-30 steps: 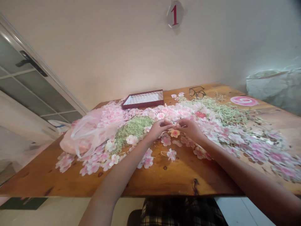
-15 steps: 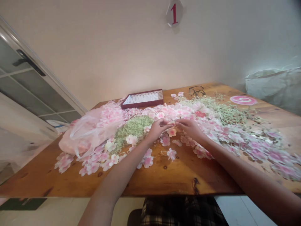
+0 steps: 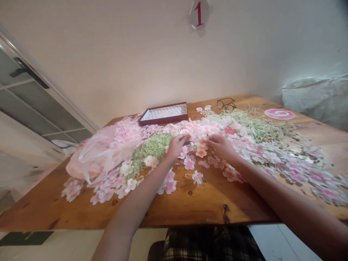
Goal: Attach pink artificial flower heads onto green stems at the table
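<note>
Loose artificial blossoms (image 3: 189, 162) in pink, white and peach lie heaped on the wooden table around both hands. My left hand (image 3: 176, 145) is closed in a pinch over the middle of the heap, beside the green stamen-like bundle (image 3: 159, 143); what its fingertips grip is too small to make out. To its right, my right hand (image 3: 222, 146) pinches the edge of a peach artificial flower (image 3: 203, 141). Just below that one lies another peach blossom (image 3: 201, 152). A single flower with a thin stem (image 3: 197, 177) rests nearer to me.
A clear plastic bag (image 3: 94, 157) of pink petals sits at the left. Behind the heap stand a shallow dark-red box (image 3: 164, 114) and eyeglasses (image 3: 226, 104). Pale green stems (image 3: 261, 125) and a round pink sign (image 3: 280, 114) lie at the right, near a white sack (image 3: 312, 96).
My hands have moved apart from where they met over the heap. A peach flower now shows at my right fingertips. The view has shifted slightly.
</note>
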